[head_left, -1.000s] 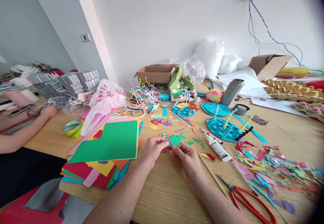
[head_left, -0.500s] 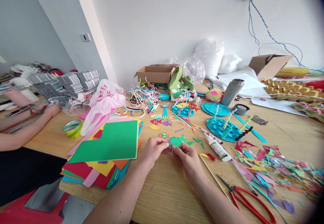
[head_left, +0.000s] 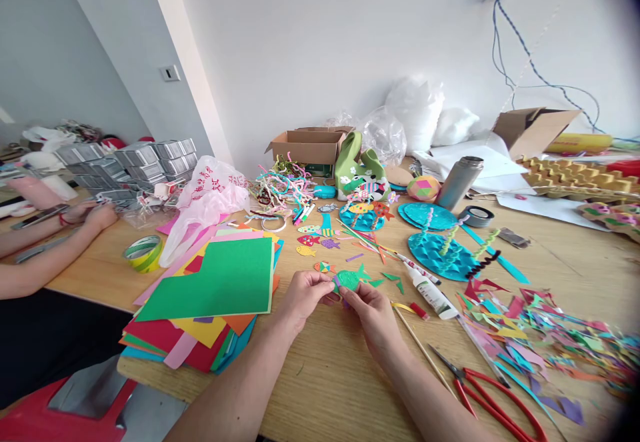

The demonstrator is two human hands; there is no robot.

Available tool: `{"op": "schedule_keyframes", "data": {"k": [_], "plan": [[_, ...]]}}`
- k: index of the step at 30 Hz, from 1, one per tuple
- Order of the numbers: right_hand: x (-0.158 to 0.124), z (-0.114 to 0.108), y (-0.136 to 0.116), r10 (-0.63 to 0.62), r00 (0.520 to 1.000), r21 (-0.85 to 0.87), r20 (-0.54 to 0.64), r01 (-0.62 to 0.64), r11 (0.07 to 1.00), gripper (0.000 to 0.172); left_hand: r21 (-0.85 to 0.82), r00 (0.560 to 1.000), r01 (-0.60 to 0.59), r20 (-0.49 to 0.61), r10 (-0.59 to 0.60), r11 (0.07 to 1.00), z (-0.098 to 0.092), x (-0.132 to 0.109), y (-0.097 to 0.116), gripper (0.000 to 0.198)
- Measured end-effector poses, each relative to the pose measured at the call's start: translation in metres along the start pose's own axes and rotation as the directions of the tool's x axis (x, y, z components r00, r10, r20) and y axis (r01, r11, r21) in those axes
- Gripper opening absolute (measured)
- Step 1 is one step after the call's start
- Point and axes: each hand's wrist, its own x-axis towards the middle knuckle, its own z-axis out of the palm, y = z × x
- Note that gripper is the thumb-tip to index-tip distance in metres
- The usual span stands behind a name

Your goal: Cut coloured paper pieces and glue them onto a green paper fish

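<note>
Both hands pinch a green paper fish (head_left: 349, 280) above the table's middle. My left hand (head_left: 306, 299) grips its head end, where a purple strip shows. My right hand (head_left: 367, 309) holds its lower edge, thumb on top; the tail points right. Just beyond lies a small orange and teal paper fish (head_left: 324, 267), with red, purple and yellow paper fish (head_left: 306, 251) further back. Green paper scraps (head_left: 399, 283) lie to the right of the held fish. A white glue bottle (head_left: 434, 295) and a red cap (head_left: 419, 311) rest near my right hand.
Stacked coloured paper (head_left: 235, 275) lies left, beside yellow tape (head_left: 143, 253). Red-handled scissors (head_left: 493, 399) and paper scraps (head_left: 540, 335) are at right. Blue discs with pipe cleaners (head_left: 440, 255) and a steel flask (head_left: 459, 183) stand behind. Another person's hands (head_left: 95, 215) work at far left.
My hands and the green fish stay almost in place. The other person's hands at the far left have shifted slightly.
</note>
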Motion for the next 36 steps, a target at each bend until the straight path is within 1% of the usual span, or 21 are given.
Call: {"op": "schedule_keyframes", "data": {"k": [6,12,17,23,29,33,36], "plan": [[-0.002,0.001,-0.005,-0.02,1.0,-0.017,0.001,0.02,1.0,0.039,-0.028,1.0,0.02,-0.008,-0.02,0.999,0.0,-0.001,0.002,0.015],[-0.005,0.004,-0.012,-0.035,0.999,0.002,0.042,0.035,0.999,0.037,-0.033,0.999,0.051,-0.013,-0.052,0.998,0.0,-0.001,0.003,0.019],[-0.005,0.004,-0.011,-0.026,0.998,-0.011,0.057,0.027,1.0,0.039,-0.004,0.999,0.002,-0.052,-0.002,1.0,0.001,0.0,0.001,0.016],[-0.005,0.002,-0.012,-0.003,1.0,-0.005,0.026,0.003,1.0,0.042,-0.023,0.994,-0.022,-0.108,0.019,1.0,0.001,-0.001,0.004,0.018],[-0.006,0.003,-0.013,-0.023,0.998,-0.06,0.051,0.026,0.998,0.041,-0.029,0.995,-0.028,-0.094,0.026,0.999,0.002,-0.001,0.003,0.017],[-0.006,0.003,-0.011,-0.028,0.999,-0.039,0.04,0.03,0.999,0.041,-0.028,0.996,-0.025,-0.084,0.023,0.999,0.003,-0.001,0.002,0.016],[-0.005,0.003,-0.011,-0.029,0.999,-0.026,0.036,0.03,0.999,0.039,-0.045,0.998,0.004,-0.061,-0.007,0.999,0.002,-0.002,0.003,0.017]]}}
